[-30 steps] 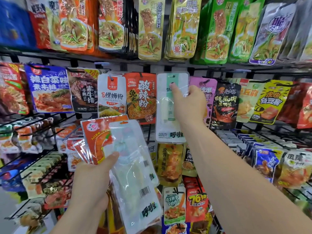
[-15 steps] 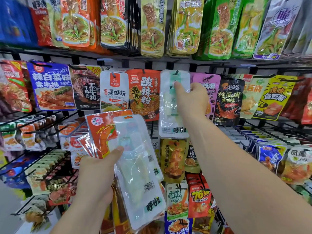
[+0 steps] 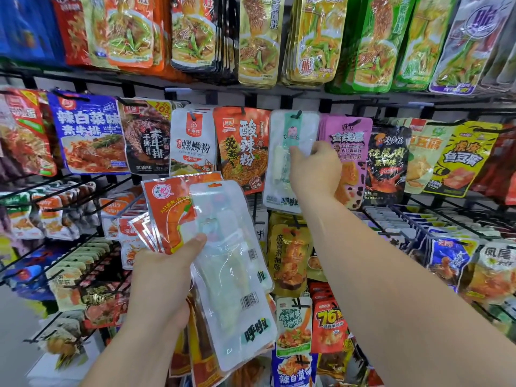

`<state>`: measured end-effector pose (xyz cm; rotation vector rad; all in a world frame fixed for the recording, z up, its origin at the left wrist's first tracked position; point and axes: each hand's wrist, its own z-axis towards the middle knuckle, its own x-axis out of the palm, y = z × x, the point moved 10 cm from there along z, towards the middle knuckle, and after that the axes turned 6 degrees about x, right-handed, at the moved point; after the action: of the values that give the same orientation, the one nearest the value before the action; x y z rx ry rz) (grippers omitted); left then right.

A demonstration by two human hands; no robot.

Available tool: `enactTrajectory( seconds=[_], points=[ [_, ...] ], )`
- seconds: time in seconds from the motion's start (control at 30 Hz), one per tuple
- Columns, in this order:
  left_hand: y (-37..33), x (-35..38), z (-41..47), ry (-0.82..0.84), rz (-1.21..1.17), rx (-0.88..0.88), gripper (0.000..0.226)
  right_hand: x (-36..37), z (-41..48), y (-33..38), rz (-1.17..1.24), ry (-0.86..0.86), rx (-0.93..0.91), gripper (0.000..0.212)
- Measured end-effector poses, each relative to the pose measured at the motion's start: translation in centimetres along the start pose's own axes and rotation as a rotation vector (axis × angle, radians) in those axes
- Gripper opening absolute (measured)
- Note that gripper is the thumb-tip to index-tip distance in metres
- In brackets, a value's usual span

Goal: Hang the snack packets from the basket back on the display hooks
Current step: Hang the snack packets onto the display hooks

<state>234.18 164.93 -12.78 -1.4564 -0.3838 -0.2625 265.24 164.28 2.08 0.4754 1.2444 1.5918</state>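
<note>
My left hand (image 3: 164,277) grips a fan of snack packets: clear white-and-green packets (image 3: 234,275) in front and orange packets (image 3: 167,210) behind them. A matching clear packet (image 3: 282,152) hangs on a black display hook (image 3: 296,114) in the middle row. My right hand (image 3: 315,169) rests on that hanging packet's right side, thumb on its front and fingers curled at its edge. The basket is out of view.
Rows of black wire hooks hold many snack packets: an orange noodle packet (image 3: 242,146) left of the clear one, a pink packet (image 3: 347,152) right of it. Lower hooks (image 3: 418,227) jut out toward me on both sides.
My right hand has slid down the hanging clear packet from near its top to its middle. The packet now hangs from the hook. My left hand holds its bundle as before.
</note>
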Motion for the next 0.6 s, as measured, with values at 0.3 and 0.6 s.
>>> enactTrajectory(
  seconds=[0.3,0.6],
  points=[
    [-2.0,1.5,-3.0,0.037,0.039,0.038,0.054,-4.0,-8.8,-2.7,0.269,0.116,0.005,0.047],
    [0.0,2.2,-3.8,0.051,0.052,-0.020,0.011,-0.9,-15.1,-5.8,0.078,0.478,0.062,0.047]
  ],
)
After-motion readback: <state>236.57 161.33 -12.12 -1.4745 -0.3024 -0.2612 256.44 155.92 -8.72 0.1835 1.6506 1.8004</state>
